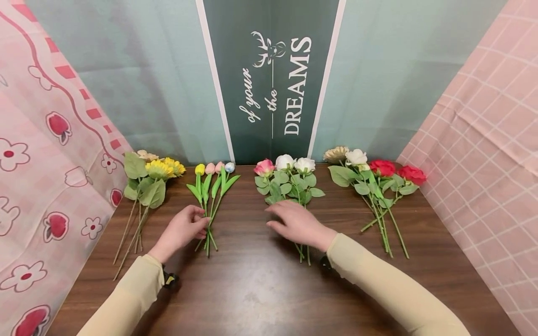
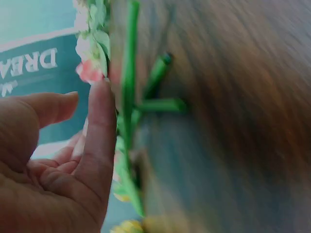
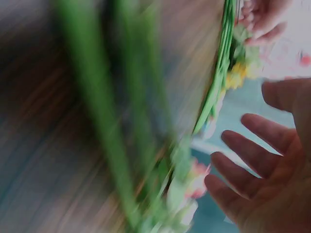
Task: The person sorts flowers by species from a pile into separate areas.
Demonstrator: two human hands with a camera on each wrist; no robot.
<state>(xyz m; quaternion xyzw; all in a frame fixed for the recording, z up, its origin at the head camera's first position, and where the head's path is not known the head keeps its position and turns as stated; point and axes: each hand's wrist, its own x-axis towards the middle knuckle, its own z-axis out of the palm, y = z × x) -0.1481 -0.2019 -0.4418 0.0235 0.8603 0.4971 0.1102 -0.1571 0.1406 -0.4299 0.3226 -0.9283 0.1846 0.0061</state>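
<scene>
Tulip bunch (image 1: 208, 196), left hand (image 1: 181, 230) touching stems, fingers relaxed, right hand (image 1: 296, 224) spread over rose bunch (image 1: 287, 183)

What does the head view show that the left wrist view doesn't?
Only the head view shows all four flower bunches on the wooden table: sunflowers, tulips, the pink and white roses and the red roses, plus the right hand above the rose stems. Only the left wrist view shows the left hand's palm side close up, fingers straight beside the stems. Both show the tulip stems and the DREAMS banner.
</scene>
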